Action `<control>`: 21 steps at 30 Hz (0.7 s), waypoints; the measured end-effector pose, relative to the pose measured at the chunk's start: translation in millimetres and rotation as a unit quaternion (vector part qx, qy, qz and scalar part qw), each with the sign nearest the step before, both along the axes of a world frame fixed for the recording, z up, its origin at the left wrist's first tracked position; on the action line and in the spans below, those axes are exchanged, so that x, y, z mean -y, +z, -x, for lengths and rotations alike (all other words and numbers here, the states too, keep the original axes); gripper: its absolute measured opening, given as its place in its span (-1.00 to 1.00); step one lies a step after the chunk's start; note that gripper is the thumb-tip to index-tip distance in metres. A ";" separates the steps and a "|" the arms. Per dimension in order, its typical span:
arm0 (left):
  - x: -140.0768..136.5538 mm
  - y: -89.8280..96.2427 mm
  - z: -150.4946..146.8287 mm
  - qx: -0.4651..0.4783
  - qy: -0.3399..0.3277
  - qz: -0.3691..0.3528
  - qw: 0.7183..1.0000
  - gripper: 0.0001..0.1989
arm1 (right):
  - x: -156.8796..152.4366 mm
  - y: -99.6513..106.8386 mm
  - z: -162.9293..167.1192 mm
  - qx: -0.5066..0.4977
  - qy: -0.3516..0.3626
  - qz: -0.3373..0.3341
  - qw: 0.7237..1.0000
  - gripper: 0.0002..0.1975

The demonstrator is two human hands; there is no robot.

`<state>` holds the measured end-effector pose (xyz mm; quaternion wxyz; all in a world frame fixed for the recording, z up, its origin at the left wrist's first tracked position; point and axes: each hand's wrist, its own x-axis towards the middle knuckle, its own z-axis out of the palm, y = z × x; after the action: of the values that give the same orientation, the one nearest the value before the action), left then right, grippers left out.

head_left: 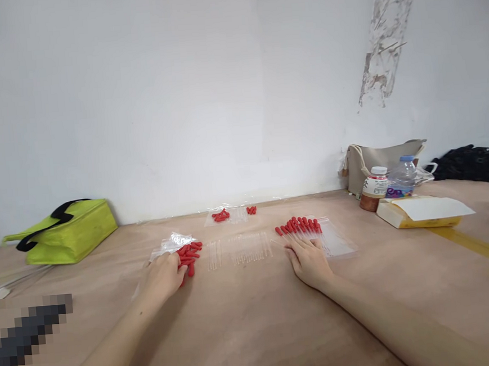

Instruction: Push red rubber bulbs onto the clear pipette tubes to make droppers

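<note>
On the left, my left hand [162,274] reaches into a pile of red rubber dropper bulbs [188,255] lying on a clear plastic bag [175,241]. Its fingers curl round bulbs at the pile's near edge; the fingertips are partly hidden. My right hand [312,261] lies over a row of glass droppers with red bulbs [302,224], fingers stretched forward across their tubes. Those droppers rest on another clear bag [337,240]. Between my hands, bare glass dropper tubes [252,247] lie side by side, with a smaller group of tubes [214,255] to their left.
Near the wall, a clear bag [236,215] holds more red bulbs [220,215]. A lime-green bag [73,233] stands at left. At right are a brown-filled bottle [373,190], a clear bottle [401,179], a yellow-and-white box [420,214] and a beige bag [384,158].
</note>
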<state>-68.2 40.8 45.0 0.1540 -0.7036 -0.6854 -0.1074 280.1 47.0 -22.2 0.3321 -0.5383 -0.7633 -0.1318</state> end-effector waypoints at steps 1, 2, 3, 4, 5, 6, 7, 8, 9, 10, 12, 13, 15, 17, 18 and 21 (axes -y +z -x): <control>2.2 2.7 -4.3 -0.002 -0.004 -0.005 1.000 -0.81 | 0.3 0.5 0.4 -0.007 0.009 0.003 1.000 -0.78; 4.7 4.6 -10.1 -0.001 -0.015 -0.009 1.000 -0.84 | 0.4 0.8 0.7 -0.014 0.021 0.007 1.000 -0.79; 7.7 5.3 -17.2 0.005 -0.032 -0.012 0.999 -0.86 | 0.5 1.0 1.0 -0.021 0.036 0.011 0.999 -0.80; 11.1 4.6 -25.5 0.016 -0.056 -0.012 0.998 -0.88 | 0.6 1.0 1.2 -0.028 0.052 0.015 0.998 -0.80; 14.8 2.2 -34.6 0.046 -0.096 -0.013 0.994 -0.88 | 0.8 1.0 1.4 -0.033 0.070 0.019 0.997 -0.80; 18.6 -1.8 -44.1 0.085 -0.133 -0.012 0.987 -0.87 | 1.1 0.8 1.6 -0.037 0.088 0.024 0.995 -0.80; 22.3 -7.1 -53.5 0.130 -0.156 -0.013 0.979 -0.86 | 1.4 0.6 1.8 -0.040 0.105 0.026 0.993 -0.79; 25.7 -13.4 -62.1 0.165 -0.181 -0.007 0.969 -0.86 | 2.0 0.3 2.1 -0.040 0.121 0.026 0.991 -0.78; 28.5 -20.0 -69.6 0.190 -0.202 0.004 0.961 -0.86 | 2.7 -0.1 2.6 -0.037 0.136 0.023 0.990 -0.76; 30.8 -26.5 -75.7 0.210 -0.213 0.027 0.954 -0.85 | 3.6 -0.5 3.2 -0.032 0.151 0.022 0.988 -0.73; 33.2 -37.2 -83.4 0.241 -0.221 0.055 0.944 -0.85 | 6.2 -0.9 5.4 -0.020 0.176 0.022 0.984 -0.69; 33.5 -40.7 -85.4 0.250 -0.221 0.060 0.941 -0.85 | 8.0 -0.8 6.9 -0.016 0.186 0.024 0.982 -0.68; 33.0 -44.3 -86.9 0.259 -0.230 0.053 0.937 -0.84 | 12.0 0.1 11.1 -0.019 0.198 0.030 0.980 -0.71; 31.6 -44.3 -87.4 0.258 -0.257 0.049 0.930 -0.78 | 16.3 1.8 16.5 -0.025 0.206 0.034 0.978 -0.75; 30.8 -43.9 -87.8 0.256 -0.271 0.053 0.926 -0.77 | 18.3 2.7 19.4 -0.027 0.210 0.037 0.977 -0.77; 28.5 -42.9 -90.5 0.257 -0.292 0.065 0.919 -0.80 | 23.6 4.8 27.2 -0.036 0.222 0.050 0.973 -0.81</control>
<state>22.3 12.3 2.1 -0.1121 -0.8291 -0.4708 -0.2798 252.9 23.4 -17.4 0.3527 -0.3759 -0.8569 0.0034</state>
